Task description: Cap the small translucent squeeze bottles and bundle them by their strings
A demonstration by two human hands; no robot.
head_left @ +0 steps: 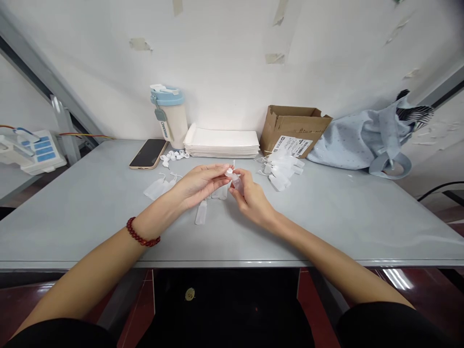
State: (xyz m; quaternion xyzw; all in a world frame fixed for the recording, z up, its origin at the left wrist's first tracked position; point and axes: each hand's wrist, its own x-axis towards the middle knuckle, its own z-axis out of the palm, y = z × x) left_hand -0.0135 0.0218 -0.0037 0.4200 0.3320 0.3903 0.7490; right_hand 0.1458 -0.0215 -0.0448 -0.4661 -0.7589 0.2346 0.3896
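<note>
Between my hands, over the middle of the table, is a small translucent plastic bottle (238, 184). My right hand (253, 197) grips the bottle's body from the right. A white cap (228, 172) sits at the bottle's upper end, pinched by the fingertips of my left hand (203, 183). Whether the cap is seated on the neck I cannot tell. Just below my hands, another flat translucent bottle (201, 212) lies on the table, and more bottles (219, 192) lie partly hidden behind my fingers. Farther left is a small group of bottles (158, 187).
Loose white caps (174, 155) lie by a phone (148, 153) and a tumbler (174, 118). Behind my hands is a stack of white paper (223, 144). A pile of bottles (282, 169) lies before a cardboard box (295, 130). At right rests a blue cloth bag (355, 137).
</note>
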